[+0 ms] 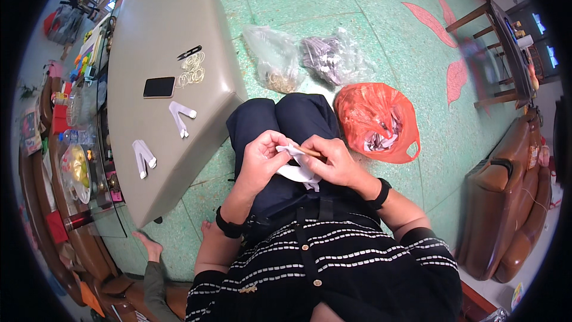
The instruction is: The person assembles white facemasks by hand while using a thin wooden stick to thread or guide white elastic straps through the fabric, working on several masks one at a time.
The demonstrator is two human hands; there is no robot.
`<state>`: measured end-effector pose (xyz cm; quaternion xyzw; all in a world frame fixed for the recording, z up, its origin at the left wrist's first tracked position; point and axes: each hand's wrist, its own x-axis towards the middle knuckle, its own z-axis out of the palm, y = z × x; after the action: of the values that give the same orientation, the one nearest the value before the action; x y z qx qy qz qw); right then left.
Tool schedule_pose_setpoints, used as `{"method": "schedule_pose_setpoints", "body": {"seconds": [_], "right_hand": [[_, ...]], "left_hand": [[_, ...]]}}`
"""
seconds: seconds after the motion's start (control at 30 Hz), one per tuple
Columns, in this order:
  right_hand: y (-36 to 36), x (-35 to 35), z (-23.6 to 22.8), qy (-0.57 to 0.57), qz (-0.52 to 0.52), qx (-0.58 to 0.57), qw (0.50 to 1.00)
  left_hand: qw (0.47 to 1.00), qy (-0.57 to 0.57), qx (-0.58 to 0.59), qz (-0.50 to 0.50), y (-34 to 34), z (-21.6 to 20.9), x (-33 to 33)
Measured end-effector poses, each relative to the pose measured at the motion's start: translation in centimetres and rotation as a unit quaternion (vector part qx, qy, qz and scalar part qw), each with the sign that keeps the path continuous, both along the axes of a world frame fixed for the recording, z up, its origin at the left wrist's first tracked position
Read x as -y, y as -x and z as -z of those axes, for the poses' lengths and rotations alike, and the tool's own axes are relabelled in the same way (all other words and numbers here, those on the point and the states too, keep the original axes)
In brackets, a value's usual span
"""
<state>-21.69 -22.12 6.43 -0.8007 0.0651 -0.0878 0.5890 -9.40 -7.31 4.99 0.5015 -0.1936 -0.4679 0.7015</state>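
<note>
Over my lap, my left hand [262,158] and my right hand [333,161] together grip a white strip of folded material [298,170]. The left fingers pinch its upper end. The right hand also pinches a thin tan rubber band [310,152] against the strip. The strip's lower part hangs down between my palms onto my dark trousers.
A grey padded bench [161,30] at my left carries a black phone [159,87], a pile of rubber bands [192,70], a black clip [189,52] and two white folded pieces [180,116]. On the green floor lie two clear bags [275,59] and an orange bag [375,120]. A brown chair [506,203] stands at right.
</note>
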Motion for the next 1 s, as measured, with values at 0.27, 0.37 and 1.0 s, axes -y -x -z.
{"method": "schedule_pose_setpoints", "body": {"seconds": [0.27, 0.37, 1.0], "right_hand": [[0.0, -0.4, -0.2, 0.021, 0.016, -0.004, 1.000], [0.0, -0.5, -0.6, 0.017, 0.037, -0.031, 0.999], [0.1, -1.4, 0.3, 0.055, 0.043, 0.041, 0.997]], "left_hand": [[1.000, 0.016, 0.004, 0.018, -0.3, -1.0, -0.5], [1.000, 0.021, 0.015, 0.009, -0.1, -1.1, -0.6], [0.994, -0.026, 0.097, 0.047, -1.7, -1.7, -0.3]]}}
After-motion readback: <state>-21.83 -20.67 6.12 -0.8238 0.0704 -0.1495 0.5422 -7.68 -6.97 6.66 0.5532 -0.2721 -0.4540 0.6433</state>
